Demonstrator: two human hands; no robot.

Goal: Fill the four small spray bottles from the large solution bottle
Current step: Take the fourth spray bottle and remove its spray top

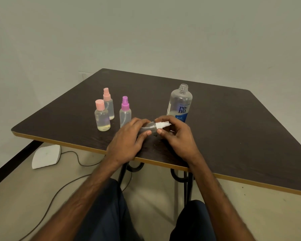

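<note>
Spray bottle (149, 128) sits gripped in left hand (127, 138), right hand (177, 134) pinching its white sprayer (161, 125)

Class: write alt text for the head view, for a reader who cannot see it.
The left hand grips a small clear spray bottle sideways over a dark table while the right hand pinches its white top. Behind stand a pink-capped bottle, a pink spray bottle, a purple spray bottle and a large uncapped solution bottle.
</note>
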